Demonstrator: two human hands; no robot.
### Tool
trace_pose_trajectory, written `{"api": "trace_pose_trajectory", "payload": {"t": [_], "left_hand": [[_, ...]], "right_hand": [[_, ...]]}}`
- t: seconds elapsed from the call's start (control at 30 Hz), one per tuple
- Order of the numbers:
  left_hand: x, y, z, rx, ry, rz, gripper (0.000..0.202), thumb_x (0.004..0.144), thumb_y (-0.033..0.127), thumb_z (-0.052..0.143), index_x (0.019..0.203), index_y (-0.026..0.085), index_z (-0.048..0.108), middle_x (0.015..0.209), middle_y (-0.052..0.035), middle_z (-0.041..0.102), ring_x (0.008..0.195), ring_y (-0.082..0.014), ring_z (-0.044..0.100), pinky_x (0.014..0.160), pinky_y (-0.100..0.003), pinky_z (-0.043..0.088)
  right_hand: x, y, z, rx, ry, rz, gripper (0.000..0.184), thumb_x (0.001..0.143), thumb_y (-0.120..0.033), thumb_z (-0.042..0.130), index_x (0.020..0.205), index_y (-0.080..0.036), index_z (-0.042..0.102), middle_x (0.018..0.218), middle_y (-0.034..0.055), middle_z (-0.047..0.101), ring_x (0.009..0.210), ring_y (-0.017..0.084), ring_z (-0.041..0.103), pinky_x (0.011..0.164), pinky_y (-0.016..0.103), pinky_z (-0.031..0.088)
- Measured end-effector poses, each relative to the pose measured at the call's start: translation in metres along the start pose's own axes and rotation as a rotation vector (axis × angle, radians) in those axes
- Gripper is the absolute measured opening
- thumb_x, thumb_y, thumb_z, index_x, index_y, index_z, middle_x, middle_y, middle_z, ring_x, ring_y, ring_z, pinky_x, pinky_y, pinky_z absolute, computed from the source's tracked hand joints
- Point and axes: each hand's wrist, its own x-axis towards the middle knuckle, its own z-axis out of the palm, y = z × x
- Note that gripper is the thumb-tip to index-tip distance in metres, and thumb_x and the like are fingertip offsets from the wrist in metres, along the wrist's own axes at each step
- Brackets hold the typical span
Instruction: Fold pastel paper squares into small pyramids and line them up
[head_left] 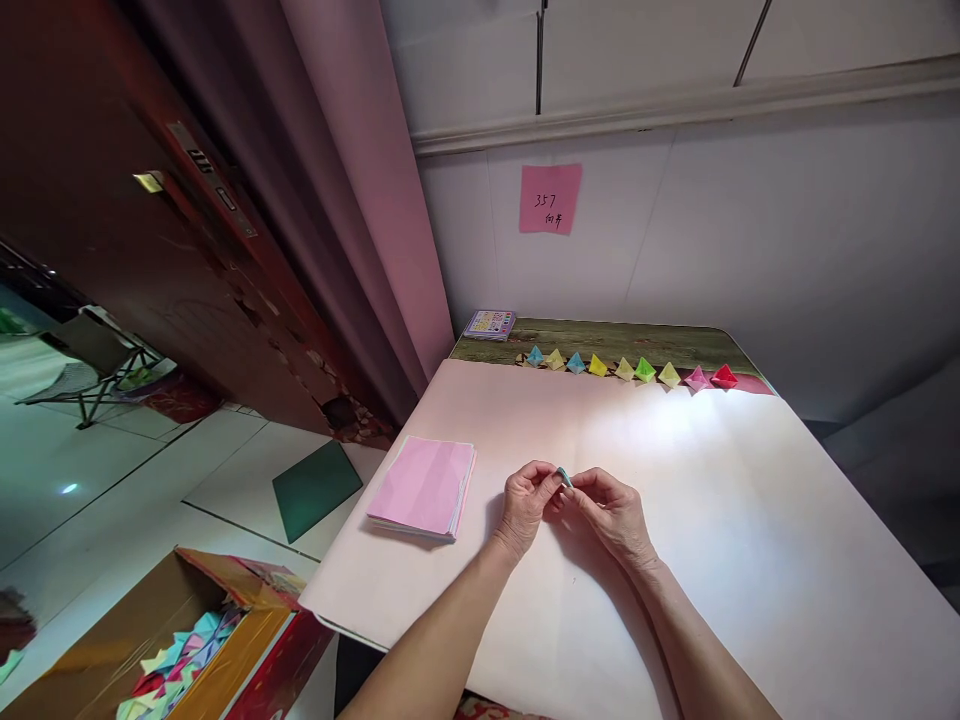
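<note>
A small folded piece of light blue paper (565,477) is pinched between both hands above the pink-covered table. My left hand (527,500) grips its left side with thumb and fingers closed. Closed on its right side is my right hand (613,512). Fingers cover most of the paper, so its full shape is hidden. To the left of my hands lies a stack of square paper sheets (424,485), a pink one on top. Along the table's far edge stands a row of several small folded paper pieces (598,365) in blue, yellow, green, pink and red.
A pink note (550,199) with handwriting is stuck on the wall. Small printed cards (490,324) lie at the table's far left corner. On the floor at lower left, an open cardboard box (259,640) holds many coloured folded papers. A green mat (316,490) lies beside the table.
</note>
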Motion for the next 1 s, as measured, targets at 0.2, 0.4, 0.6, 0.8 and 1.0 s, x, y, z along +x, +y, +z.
{"api": "trace_pose_trajectory", "payload": {"t": [0.2,0.4,0.6,0.8,1.0], "left_hand": [[0.000,0.003,-0.004,-0.045,-0.082,-0.079,0.032,0.074,0.044,0.075,0.080,0.016,0.062,0.061,0.0000,0.063,0.051,-0.0108,0.056,0.050,-0.022,0.044],[-0.003,0.006,-0.004,0.001,-0.126,-0.089,0.033,0.074,0.046,0.074,0.078,0.015,0.062,0.066,-0.0011,0.064,0.052,-0.0095,0.055,0.048,-0.020,0.040],[-0.003,0.000,-0.001,-0.020,-0.107,-0.072,0.038,0.067,0.044,0.080,0.077,0.015,0.056,0.068,0.0011,0.060,0.059,-0.0111,0.058,0.056,-0.022,0.046],[-0.003,0.002,-0.001,-0.006,-0.039,-0.015,0.048,0.068,0.036,0.080,0.101,0.019,0.050,0.073,0.0028,0.062,0.053,-0.0082,0.055,0.052,-0.020,0.044],[-0.003,-0.001,0.000,0.090,-0.054,0.008,0.042,0.071,0.027,0.075,0.105,0.020,0.051,0.071,0.0049,0.060,0.053,-0.0073,0.052,0.050,-0.019,0.040]], "right_hand": [[0.002,-0.007,-0.004,0.121,-0.050,0.043,0.036,0.083,-0.050,0.064,0.103,-0.020,0.066,0.082,0.0066,0.070,0.070,0.020,0.065,0.071,0.035,0.053],[0.005,-0.007,-0.008,0.138,-0.096,0.060,0.033,0.081,-0.049,0.067,0.094,-0.018,0.068,0.078,0.0055,0.068,0.068,0.018,0.061,0.066,0.031,0.050],[0.005,-0.004,-0.007,0.164,-0.097,0.105,0.032,0.079,-0.049,0.070,0.081,-0.018,0.063,0.070,0.0049,0.067,0.062,0.019,0.063,0.060,0.031,0.051],[0.004,0.004,0.001,0.129,0.022,0.068,0.034,0.076,-0.050,0.071,0.089,-0.021,0.062,0.075,0.0044,0.067,0.066,0.019,0.065,0.063,0.031,0.052],[0.005,0.005,-0.004,0.103,-0.103,0.142,0.041,0.076,-0.052,0.070,0.096,-0.017,0.068,0.079,0.0082,0.071,0.069,0.021,0.067,0.065,0.033,0.055]]}}
